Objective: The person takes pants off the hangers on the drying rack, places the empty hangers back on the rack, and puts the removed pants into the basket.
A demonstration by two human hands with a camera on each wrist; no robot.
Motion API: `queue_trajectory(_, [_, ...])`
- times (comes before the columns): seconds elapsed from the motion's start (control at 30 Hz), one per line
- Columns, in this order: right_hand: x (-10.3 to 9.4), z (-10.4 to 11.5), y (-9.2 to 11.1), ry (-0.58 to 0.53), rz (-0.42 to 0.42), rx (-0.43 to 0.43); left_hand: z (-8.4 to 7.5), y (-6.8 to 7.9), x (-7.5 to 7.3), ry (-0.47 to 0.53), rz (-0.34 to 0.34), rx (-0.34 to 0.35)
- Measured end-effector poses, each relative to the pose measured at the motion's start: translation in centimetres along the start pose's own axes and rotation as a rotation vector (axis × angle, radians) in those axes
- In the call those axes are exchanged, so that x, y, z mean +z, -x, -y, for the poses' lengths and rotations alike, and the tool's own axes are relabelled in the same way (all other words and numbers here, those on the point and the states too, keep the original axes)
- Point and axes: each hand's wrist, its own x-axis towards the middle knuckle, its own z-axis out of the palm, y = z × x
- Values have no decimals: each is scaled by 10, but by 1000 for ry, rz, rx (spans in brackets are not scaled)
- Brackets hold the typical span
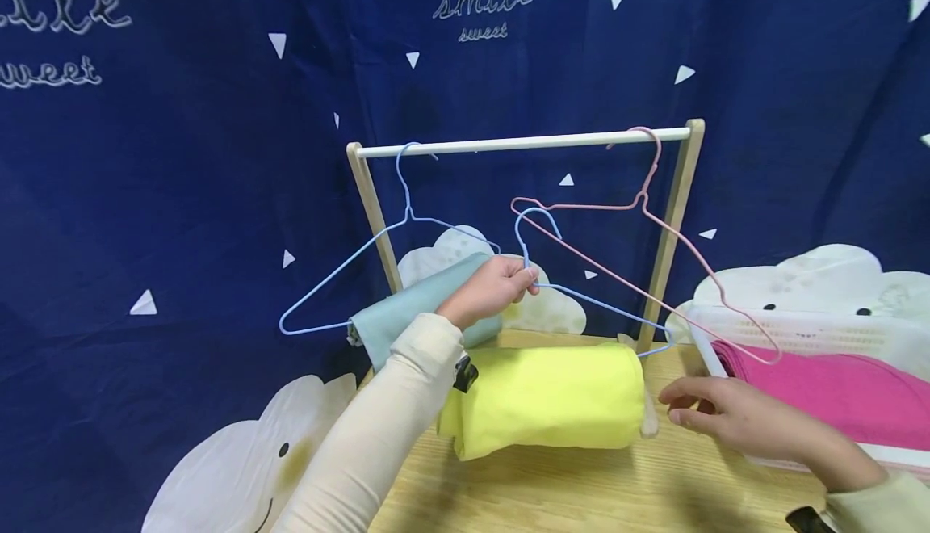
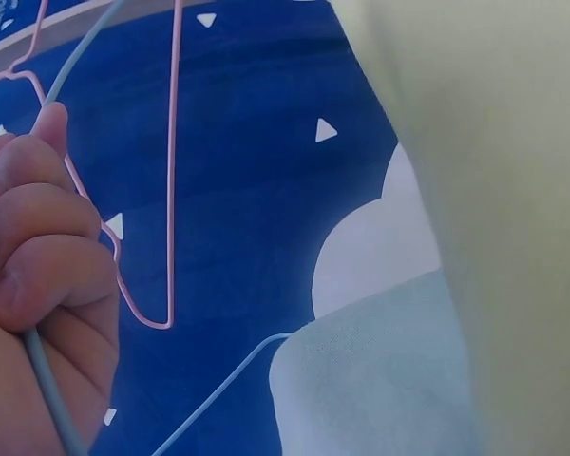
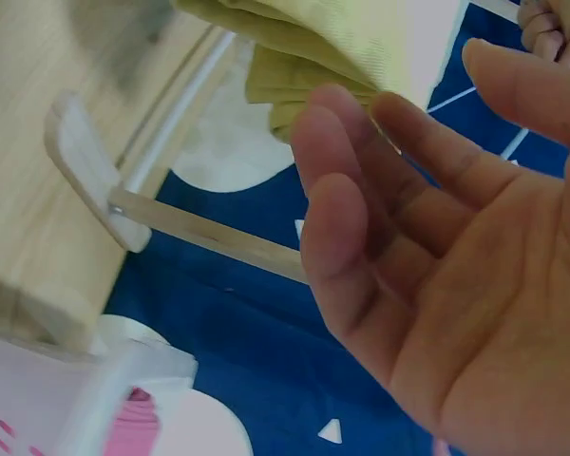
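My left hand (image 1: 496,287) grips a blue clothes hanger (image 1: 596,300) just below its hook. A folded yellow cloth (image 1: 552,396) hangs over that hanger's lower bar, above the table. My right hand (image 1: 741,416) is apart from the cloth, near the basket; its fingers are loosely bent and hold nothing, as the right wrist view also shows. Another blue hanger (image 1: 336,270) hangs at the left of the rack, carrying a folded light teal cloth (image 1: 407,311). A bare pink hanger (image 1: 693,246) hangs at the rack's right end.
The rack has a white rail (image 1: 523,144) between wooden posts (image 1: 672,230) and stands on a wooden table (image 1: 494,488). On the right, a white basket (image 1: 708,347) holds a magenta cloth (image 1: 843,392). A dark blue curtain (image 1: 182,194) with cloud prints is behind.
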Motion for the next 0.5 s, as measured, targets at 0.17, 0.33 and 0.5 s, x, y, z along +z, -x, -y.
queue_trajectory(0.17, [10, -5, -4, -37, -34, 73, 1, -1, 1, 1, -10, -6])
queue_trajectory(0.33, [20, -9, -11, -76, -80, 126, 3, -3, 3, 4, 19, -10])
queue_trajectory(0.5, [26, -9, -19, -118, -118, 204, 4, -5, 4, -24, 31, 3])
